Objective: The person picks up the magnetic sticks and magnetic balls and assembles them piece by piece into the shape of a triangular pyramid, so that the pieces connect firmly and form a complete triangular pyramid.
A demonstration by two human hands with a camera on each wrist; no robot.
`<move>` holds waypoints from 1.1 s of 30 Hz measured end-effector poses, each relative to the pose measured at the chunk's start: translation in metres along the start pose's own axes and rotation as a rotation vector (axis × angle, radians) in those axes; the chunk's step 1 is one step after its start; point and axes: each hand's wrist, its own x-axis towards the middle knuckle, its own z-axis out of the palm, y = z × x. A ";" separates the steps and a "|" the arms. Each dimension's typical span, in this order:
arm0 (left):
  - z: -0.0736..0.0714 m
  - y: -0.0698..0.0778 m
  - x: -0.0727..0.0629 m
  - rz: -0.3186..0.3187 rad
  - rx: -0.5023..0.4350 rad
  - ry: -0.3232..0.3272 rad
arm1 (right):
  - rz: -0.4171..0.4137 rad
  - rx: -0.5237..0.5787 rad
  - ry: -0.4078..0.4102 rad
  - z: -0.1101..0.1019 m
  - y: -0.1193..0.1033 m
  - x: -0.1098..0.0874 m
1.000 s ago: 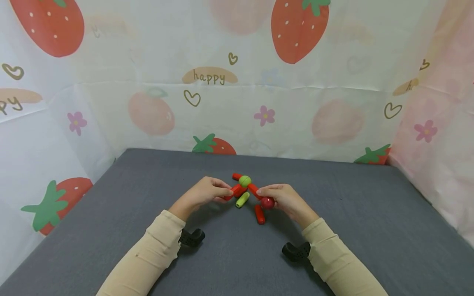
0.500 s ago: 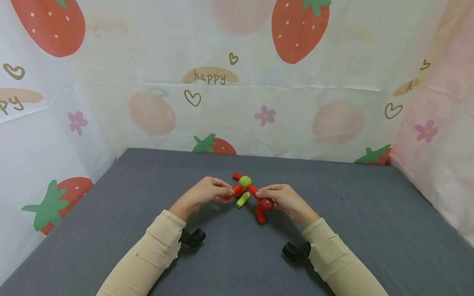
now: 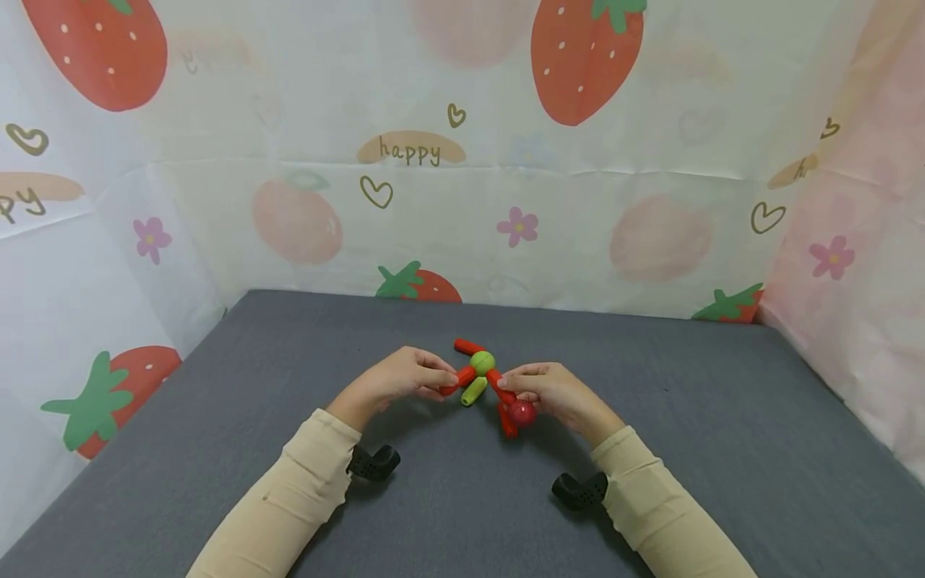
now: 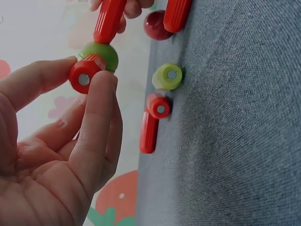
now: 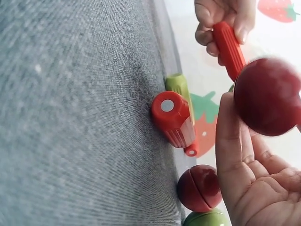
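Carefully, above the middle of the grey surface (image 3: 470, 514) and toward its far edge, your left hand (image 3: 409, 377) pinches a red rod (image 4: 80, 74) in its fingertips while your right hand (image 3: 555, 391) pinches a second red rod (image 4: 109, 21), a green ball (image 3: 482, 364) between them and a red ball (image 3: 523, 413) beside your right fingers. Joining looks like the step: aim both rods at the green ball's centre, press gently, and clear the pale green rod (image 3: 474, 391) beneath.

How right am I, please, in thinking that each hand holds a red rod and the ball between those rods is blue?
The colour is wrong: the head view shows a green ball there, not blue. The left hand does hold one red rod, the right hand another red rod.
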 end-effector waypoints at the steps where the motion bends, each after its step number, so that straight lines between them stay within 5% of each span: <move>1: 0.000 0.000 0.000 0.001 -0.005 -0.008 | 0.007 -0.002 0.002 0.000 0.000 0.000; 33: 0.007 0.002 0.000 0.000 -0.045 -0.029 | -0.005 0.062 -0.011 -0.003 -0.002 -0.003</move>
